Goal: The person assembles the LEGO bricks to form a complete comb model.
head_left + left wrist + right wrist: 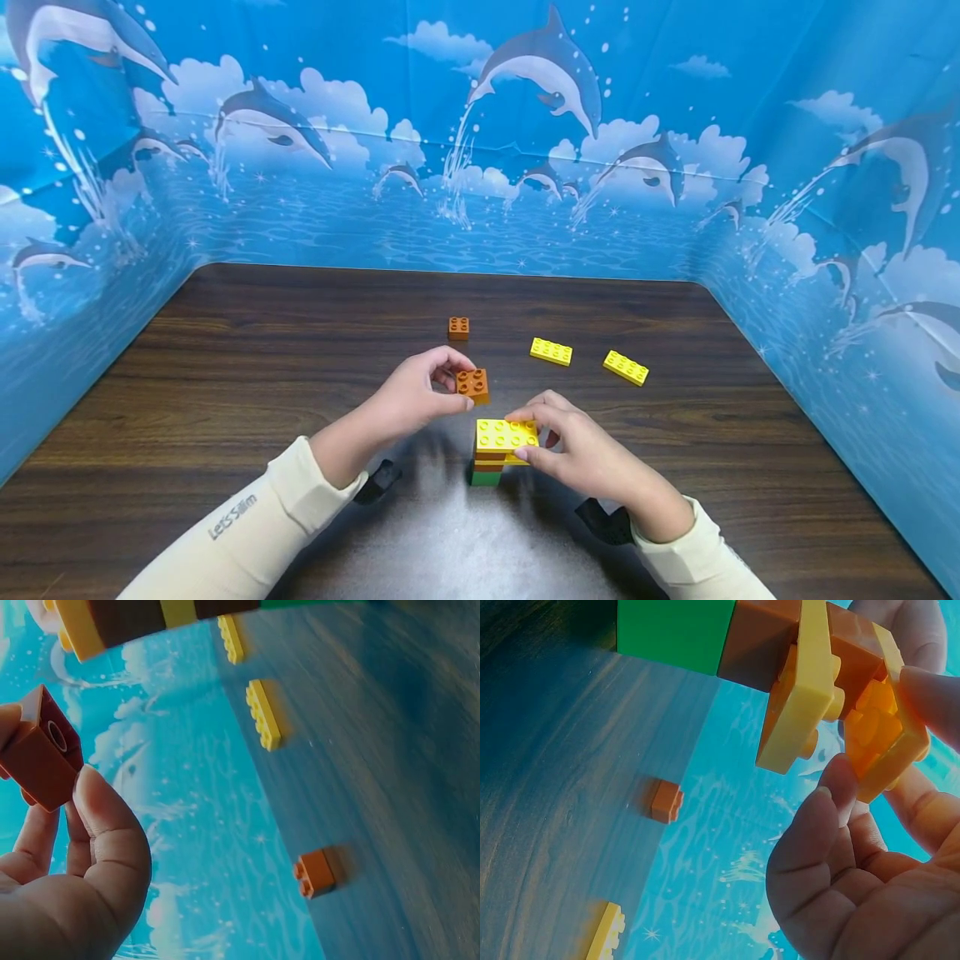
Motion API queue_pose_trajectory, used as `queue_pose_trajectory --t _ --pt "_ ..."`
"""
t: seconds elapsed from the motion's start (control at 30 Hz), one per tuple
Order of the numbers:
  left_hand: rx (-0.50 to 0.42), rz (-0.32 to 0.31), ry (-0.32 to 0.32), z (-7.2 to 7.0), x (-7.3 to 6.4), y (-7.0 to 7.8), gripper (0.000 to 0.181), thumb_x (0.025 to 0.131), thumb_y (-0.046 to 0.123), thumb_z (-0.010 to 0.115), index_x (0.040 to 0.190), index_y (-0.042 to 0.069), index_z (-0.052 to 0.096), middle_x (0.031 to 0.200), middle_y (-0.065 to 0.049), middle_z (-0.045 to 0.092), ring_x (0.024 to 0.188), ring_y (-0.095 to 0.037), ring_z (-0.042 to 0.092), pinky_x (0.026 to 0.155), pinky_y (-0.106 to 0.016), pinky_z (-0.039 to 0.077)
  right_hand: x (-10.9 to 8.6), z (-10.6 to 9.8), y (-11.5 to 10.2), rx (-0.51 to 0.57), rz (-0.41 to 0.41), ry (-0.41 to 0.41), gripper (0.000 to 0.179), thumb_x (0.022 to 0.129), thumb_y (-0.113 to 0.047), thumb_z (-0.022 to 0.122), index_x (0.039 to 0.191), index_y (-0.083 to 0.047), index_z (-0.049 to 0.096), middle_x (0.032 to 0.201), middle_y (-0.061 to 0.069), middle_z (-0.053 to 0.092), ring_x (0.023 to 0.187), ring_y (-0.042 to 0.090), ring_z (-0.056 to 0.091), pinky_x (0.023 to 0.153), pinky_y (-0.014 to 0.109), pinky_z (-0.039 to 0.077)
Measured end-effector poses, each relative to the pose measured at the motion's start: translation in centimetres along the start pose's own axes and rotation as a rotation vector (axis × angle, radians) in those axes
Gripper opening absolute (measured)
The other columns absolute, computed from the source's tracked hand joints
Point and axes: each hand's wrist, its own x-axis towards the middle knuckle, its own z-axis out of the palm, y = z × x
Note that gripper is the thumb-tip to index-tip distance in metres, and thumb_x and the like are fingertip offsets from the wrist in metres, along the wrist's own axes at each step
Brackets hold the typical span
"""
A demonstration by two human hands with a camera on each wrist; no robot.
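Observation:
My left hand [418, 390] pinches a square orange-brown brick [472, 385] between thumb and fingers, above the table and behind the stack. The brick's hollow underside faces the left wrist view. Before me stands a stack with a green brick [486, 478] at its base. Above the green, brown and yellow bricks alternate, as the right wrist view shows. The top yellow brick [497, 437] juts out to the right, over a lower yellow brick [799, 712] jutting the same way. My right hand [581, 446] grips the top brick's right end.
A second orange-brown brick [458, 328] lies on the dark wooden table [300, 333] farther back. Two yellow bricks, one on the left [551, 352] and one on the right [626, 367], lie behind my right hand. A dolphin-print curtain [337, 208] encloses the table's back and sides.

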Motion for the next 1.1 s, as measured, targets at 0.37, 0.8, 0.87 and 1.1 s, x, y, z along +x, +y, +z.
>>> queue_pose_trajectory --t 0.37,0.8,0.87,1.1 --pt "-0.011 0.044 -0.071 1.0 -1.5 0.6 0.034 0.081 0.004 0.071 0.113 0.003 0.059 0.101 -0.008 0.057 0.091 -0.021 0.052 0.073 -0.031 0.049 -0.1 0.0 0.0 0.011 -0.006 -0.003 0.034 0.088 -0.016 0.07 0.121 -0.01 0.064 0.109 0.001 0.055 0.089 0.013 0.051 0.077 0.029 0.051" --pt "0.065 0.069 -0.103 2.2 -1.9 0.3 0.03 0.078 0.002 0.072 0.106 0.005 0.06 0.098 -0.006 0.052 0.088 -0.02 0.05 0.07 -0.028 0.05 -0.1 -0.1 -0.1 0.013 -0.002 -0.016 0.034 0.088 -0.016 0.07 0.121 -0.01 0.064 0.108 0.001 0.055 0.088 0.013 0.052 0.077 0.029 0.051" --pt "0.071 0.072 -0.106 2.3 -1.9 0.4 0.03 0.078 0.003 0.071 0.106 0.005 0.06 0.099 -0.006 0.052 0.088 -0.02 0.049 0.069 -0.028 0.049 -0.1 -0.1 0.0 0.013 -0.004 -0.016 0.033 0.089 -0.016 0.07 0.121 -0.01 0.064 0.109 0.001 0.055 0.088 0.013 0.052 0.077 0.03 0.051" --pt "0.096 0.094 -0.117 2.4 -1.9 0.6 0.029 0.076 0.002 0.072 0.103 0.005 0.061 0.097 -0.006 0.051 0.087 -0.02 0.049 0.069 -0.027 0.049 0.0 -0.1 0.0 0.008 0.005 -0.02 0.032 0.089 -0.016 0.07 0.12 -0.01 0.064 0.108 0.0 0.055 0.087 0.012 0.052 0.077 0.028 0.051"
